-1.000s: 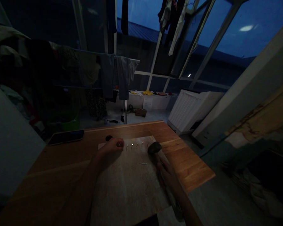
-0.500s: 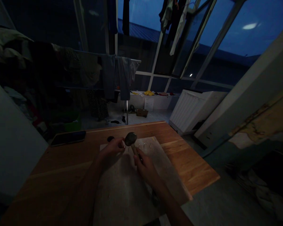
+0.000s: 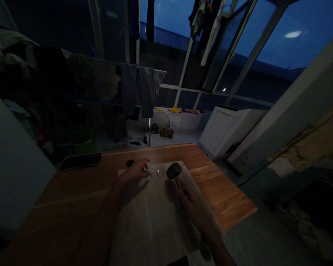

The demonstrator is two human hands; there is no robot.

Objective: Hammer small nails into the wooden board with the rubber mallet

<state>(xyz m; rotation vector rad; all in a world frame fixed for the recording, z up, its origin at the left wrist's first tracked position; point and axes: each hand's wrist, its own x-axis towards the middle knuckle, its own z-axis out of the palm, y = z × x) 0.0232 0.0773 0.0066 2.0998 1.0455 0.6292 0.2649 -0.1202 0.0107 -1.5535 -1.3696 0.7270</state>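
Observation:
My right hand is closed round the handle of a hammer, whose dark, rounded head hangs above the far right part of a pale wooden board. Several thin nails stand in a row near the board's far edge, among them one nail just left of the hammer head. My left hand is over the board's far left corner, with thumb and fingers apart beside the left end of the row. Whether a nail touches its fingertips is too dim to tell.
The board lies on a wooden table. A dark phone is at the table's far left, and a small dark round thing sits behind my left hand. Beyond stand a clothes rack with laundry and a white ribbed appliance.
The hammer and my right hand have moved right, away from my left hand. My left hand's fingers have spread from a pinch near the nail row.

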